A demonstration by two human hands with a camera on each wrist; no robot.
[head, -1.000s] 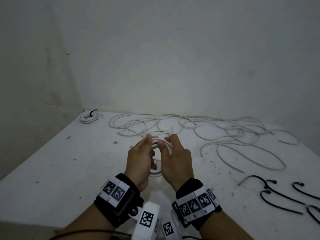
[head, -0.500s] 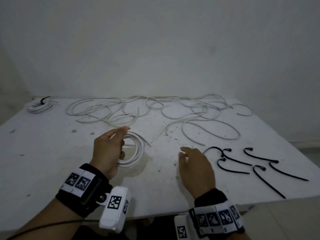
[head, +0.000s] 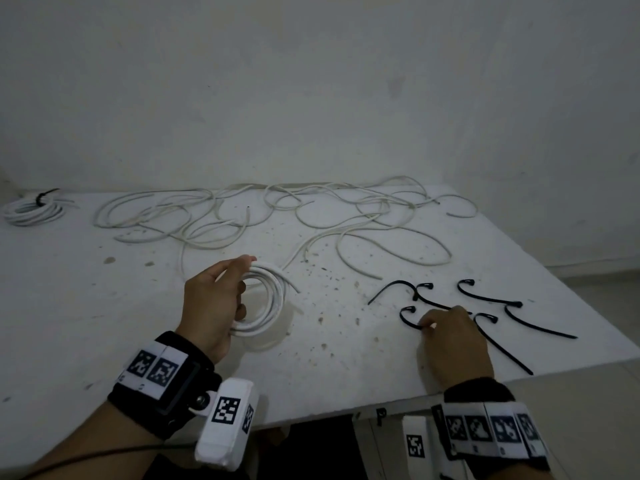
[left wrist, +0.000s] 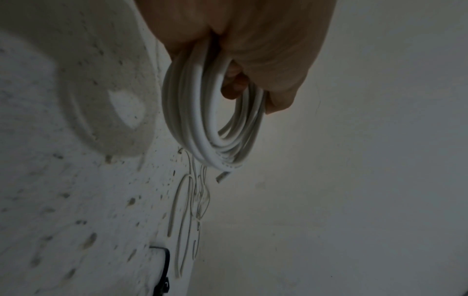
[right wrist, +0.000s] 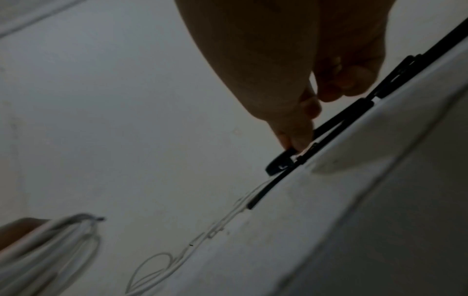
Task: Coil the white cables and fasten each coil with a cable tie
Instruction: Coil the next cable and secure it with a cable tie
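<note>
My left hand (head: 239,289) grips a small coil of white cable (head: 272,306) and holds it upright just above the white table (head: 104,323). The left wrist view shows the coil (left wrist: 200,130) hanging from the curled fingers (left wrist: 235,86), with one cut end sticking out below. To the right, my right hand (head: 428,323) is down on the table among the black cable ties. Its fingertips pinch the hooked end of one cable tie (head: 407,317). In the right wrist view, the fingertips (right wrist: 297,140) close on that tie (right wrist: 278,166).
Loose white cables (head: 242,216) sprawl across the back of the table. A tied coil (head: 33,211) lies at the back left corner. Several more black ties (head: 485,299) lie by the right edge. The table's front edge (head: 346,407) is near my wrists.
My right hand has let go of the coil and moved right to the black ties, where it now pinches one. The left hand keeps the coil alone. My view has swung right.
</note>
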